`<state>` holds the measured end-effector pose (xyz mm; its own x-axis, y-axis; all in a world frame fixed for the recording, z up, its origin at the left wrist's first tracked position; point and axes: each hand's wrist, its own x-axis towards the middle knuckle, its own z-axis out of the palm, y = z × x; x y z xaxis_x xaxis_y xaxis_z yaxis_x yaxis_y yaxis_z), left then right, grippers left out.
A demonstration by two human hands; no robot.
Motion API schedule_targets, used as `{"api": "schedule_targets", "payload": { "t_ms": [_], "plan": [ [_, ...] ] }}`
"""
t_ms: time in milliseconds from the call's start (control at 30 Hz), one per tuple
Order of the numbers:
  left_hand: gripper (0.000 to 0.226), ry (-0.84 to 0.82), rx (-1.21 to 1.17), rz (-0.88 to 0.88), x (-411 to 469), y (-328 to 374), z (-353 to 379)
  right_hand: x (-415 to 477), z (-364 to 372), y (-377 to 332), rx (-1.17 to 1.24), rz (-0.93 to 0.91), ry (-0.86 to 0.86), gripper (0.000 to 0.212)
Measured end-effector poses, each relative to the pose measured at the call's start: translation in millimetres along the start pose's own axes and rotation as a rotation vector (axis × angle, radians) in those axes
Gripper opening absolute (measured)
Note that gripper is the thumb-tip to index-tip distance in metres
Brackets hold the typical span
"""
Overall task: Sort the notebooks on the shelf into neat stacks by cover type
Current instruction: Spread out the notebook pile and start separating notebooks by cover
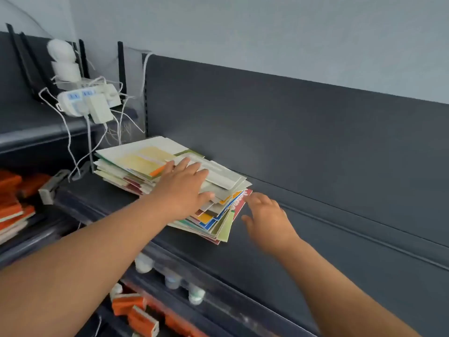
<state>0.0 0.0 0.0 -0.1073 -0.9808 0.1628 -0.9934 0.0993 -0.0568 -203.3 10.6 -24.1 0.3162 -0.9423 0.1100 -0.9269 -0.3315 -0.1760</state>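
Note:
An untidy pile of notebooks (136, 161) with pale green, yellow, blue and red covers lies on the dark grey shelf (315, 239), fanned out at its near right corner. My left hand (182, 188) rests flat on top of the pile, fingers spread, thumb over the right edge. My right hand (264, 220) hovers just right of the pile's fanned corner, fingers apart, fingertips close to a red cover (240, 203). It holds nothing.
A white power strip with plugs and cables (85, 100) sits on the shelf behind left of the pile. Orange boxes (12, 205) fill the left shelf, and more orange boxes (138, 312) and small bottles (170, 278) lie on the shelf below.

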Motion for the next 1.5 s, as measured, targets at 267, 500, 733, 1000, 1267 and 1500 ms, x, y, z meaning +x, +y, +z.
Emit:
{"api": "schedule_targets", "payload": {
  "t_ms": [267, 500, 733, 1000, 1267, 1500],
  "plan": [
    [0.062, -0.155, -0.063, 0.187, 45.3, -37.3, 20.7, 41.4, 14.5, -28.4, 0.082, 0.140, 0.066, 0.047],
    [0.031, 0.119, -0.343, 0.308, 12.8, -34.7, 43.8, 44.0, 22.2, -15.3, 0.025, 0.163, 0.023, 0.070],
    [0.025, 0.142, -0.528, 0.404, -4.2, -32.4, 48.7, 40.7, 34.3, 0.2, 0.022, 0.013, 0.036, 0.063],
    [0.070, 0.243, -0.403, 0.160, 3.2, -5.3, 25.3, 16.2, 23.4, 45.5, 0.118, -0.013, 0.599, 0.046],
    [0.067, -0.126, -0.107, 0.087, 22.7, 19.5, 35.2, -29.9, 23.0, 74.6, -0.137, 0.175, 0.563, 0.061],
    [0.030, -0.002, -0.081, 0.159, 21.7, 27.9, 26.5, -38.3, 39.7, 51.4, -0.132, 0.311, -0.325, 0.059]
  ]
}}
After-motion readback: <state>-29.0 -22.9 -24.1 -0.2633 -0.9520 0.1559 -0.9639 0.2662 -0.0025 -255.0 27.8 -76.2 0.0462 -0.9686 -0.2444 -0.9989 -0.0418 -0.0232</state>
